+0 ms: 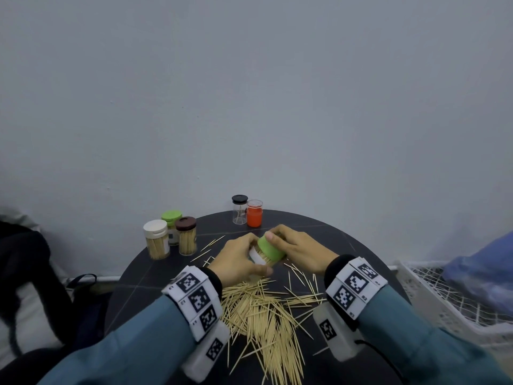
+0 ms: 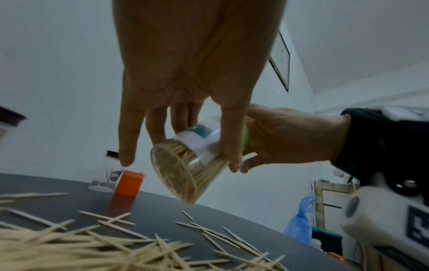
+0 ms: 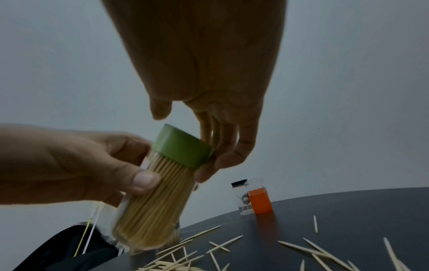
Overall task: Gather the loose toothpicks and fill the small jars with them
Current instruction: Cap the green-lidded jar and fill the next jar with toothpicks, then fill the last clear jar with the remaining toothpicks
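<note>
Hands meet at centre frame in the head view. The left hand (image 1: 238, 258) wraps the clear body of a packed jar (image 3: 150, 207), thumb pressed on its side, tilting it above the table (image 1: 347, 237), probably to steady it. The right hand (image 1: 298, 252) pinches the green lid (image 3: 183, 148) with curled fingertips, likely twisting it shut. Loose toothpicks (image 1: 263, 315) lie heaped at lower centre. Only the left wrist view shows the jar's round base crammed with toothpick ends; only the head view shows three capped jars (image 1: 170, 236) at middle left.
</note>
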A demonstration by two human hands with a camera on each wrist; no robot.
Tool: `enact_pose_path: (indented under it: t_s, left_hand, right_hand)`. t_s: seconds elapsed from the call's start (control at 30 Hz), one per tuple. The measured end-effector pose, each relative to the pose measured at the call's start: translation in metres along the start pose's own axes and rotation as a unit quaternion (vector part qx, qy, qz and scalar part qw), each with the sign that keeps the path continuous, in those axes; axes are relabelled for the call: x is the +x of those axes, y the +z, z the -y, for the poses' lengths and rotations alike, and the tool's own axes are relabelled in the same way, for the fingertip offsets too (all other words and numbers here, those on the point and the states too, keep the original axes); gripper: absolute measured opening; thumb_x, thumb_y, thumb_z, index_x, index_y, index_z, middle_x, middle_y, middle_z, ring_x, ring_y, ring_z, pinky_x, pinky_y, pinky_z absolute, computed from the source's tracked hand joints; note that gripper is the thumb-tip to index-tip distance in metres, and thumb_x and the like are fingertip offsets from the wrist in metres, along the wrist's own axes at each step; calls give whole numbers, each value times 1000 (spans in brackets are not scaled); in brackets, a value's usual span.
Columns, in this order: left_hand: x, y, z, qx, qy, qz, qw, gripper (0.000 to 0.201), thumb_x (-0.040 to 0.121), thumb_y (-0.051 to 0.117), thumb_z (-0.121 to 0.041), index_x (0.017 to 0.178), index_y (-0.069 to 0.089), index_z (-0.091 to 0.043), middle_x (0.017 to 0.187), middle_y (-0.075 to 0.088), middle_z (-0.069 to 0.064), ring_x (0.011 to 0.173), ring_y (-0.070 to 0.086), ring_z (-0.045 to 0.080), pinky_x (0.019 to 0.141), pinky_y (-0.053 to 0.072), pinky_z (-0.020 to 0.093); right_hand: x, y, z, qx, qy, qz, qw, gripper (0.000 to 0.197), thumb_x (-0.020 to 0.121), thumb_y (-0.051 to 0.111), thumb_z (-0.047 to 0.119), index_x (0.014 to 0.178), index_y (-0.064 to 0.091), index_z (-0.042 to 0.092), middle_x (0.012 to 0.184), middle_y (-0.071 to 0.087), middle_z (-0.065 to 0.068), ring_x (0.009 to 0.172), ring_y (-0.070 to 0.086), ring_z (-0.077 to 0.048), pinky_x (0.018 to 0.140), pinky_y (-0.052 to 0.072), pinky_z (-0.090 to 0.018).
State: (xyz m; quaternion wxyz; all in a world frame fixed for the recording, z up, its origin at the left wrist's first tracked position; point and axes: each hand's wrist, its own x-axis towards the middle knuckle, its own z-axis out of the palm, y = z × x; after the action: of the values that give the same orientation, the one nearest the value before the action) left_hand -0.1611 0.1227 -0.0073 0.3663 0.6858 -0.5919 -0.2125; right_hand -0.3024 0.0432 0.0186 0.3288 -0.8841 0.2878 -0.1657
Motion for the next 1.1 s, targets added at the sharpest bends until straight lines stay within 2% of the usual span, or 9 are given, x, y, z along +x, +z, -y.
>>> enact_pose_path:
  t_s: [0.1, 0.2, 0.33, 0.47, 0.6, 0.67, 0.83, 0.93, 1.1]
  left_hand:
    - [4, -18, 9, 12, -25, -22, 999, 53, 71, 81, -19, 114, 51, -16, 103, 58, -6, 94, 56, 9, 73, 44, 16]
    - [7, -42, 28, 14, -69, -63, 996, 57, 68, 83, -17, 114, 50, -14, 110, 60, 0, 105, 56, 16, 87, 45, 25]
    - [9, -71, 59, 28, -128, -94, 987, 63, 65, 85, -14, 117, 50, -8, 115, 61, 4, 110, 56, 21, 97, 45, 35]
    - [7, -89, 84, 34, -161, -128, 978, 63, 64, 85, -7, 118, 53, -5, 110, 62, 7, 110, 56, 25, 93, 44, 34]
    - [4, -97, 94, 74, -190, -163, 965, 50, 69, 79, -3, 113, 56, -4, 106, 61, 10, 101, 56, 24, 78, 39, 25]
    - [3, -98, 96, 97, -200, -174, 959, 47, 71, 77, -3, 113, 57, -3, 107, 61, 11, 101, 56, 25, 74, 37, 23]
    - [-1, -95, 108, 98, -234, -182, 950, 57, 71, 78, -4, 122, 53, -4, 120, 59, 15, 113, 53, 29, 81, 38, 27]
    - [-2, -95, 113, 102, -247, -186, 946, 57, 70, 80, -7, 120, 53, -3, 119, 61, 16, 112, 54, 30, 84, 41, 30]
    - [-4, -96, 116, 87, -253, -174, 948, 52, 70, 82, -13, 115, 57, -5, 116, 63, 13, 109, 56, 27, 80, 39, 26]
  right_hand:
    - [0, -2, -11, -50, 4, 0, 999, 39, 99, 29, 41, 116, 51, 12, 108, 63, -10, 98, 61, -22, 85, 45, -28]
    - [-1, 4, -23, -180, 23, 70, 981, 35, 100, 38, 27, 128, 50, 9, 128, 55, -6, 117, 52, -18, 96, 38, -25]
    - [3, 20, -33, -258, 38, 142, 955, 40, 98, 43, 19, 138, 42, 13, 139, 47, -5, 124, 46, -18, 102, 36, -27]
    - [7, 25, -35, -286, 43, 172, 942, 42, 98, 42, 16, 140, 39, 12, 141, 45, -6, 127, 44, -20, 104, 34, -28]
    - [11, 30, -39, -304, 50, 185, 933, 40, 98, 42, 15, 138, 41, 10, 138, 46, -8, 126, 44, -21, 103, 33, -27]
    - [13, 32, -40, -309, 46, 180, 933, 39, 97, 42, 14, 136, 43, 10, 137, 47, -8, 126, 44, -20, 101, 33, -26]
    - [16, 36, -40, -323, 44, 172, 929, 40, 97, 42, 14, 136, 43, 11, 138, 45, -7, 127, 43, -20, 105, 33, -27]
    - [16, 38, -40, -327, 42, 168, 929, 40, 97, 41, 14, 137, 42, 12, 138, 44, -7, 128, 42, -20, 105, 32, -27]
    - [16, 37, -41, -319, 44, 161, 933, 40, 97, 42, 13, 137, 42, 13, 139, 45, -5, 128, 43, -19, 105, 33, -27]
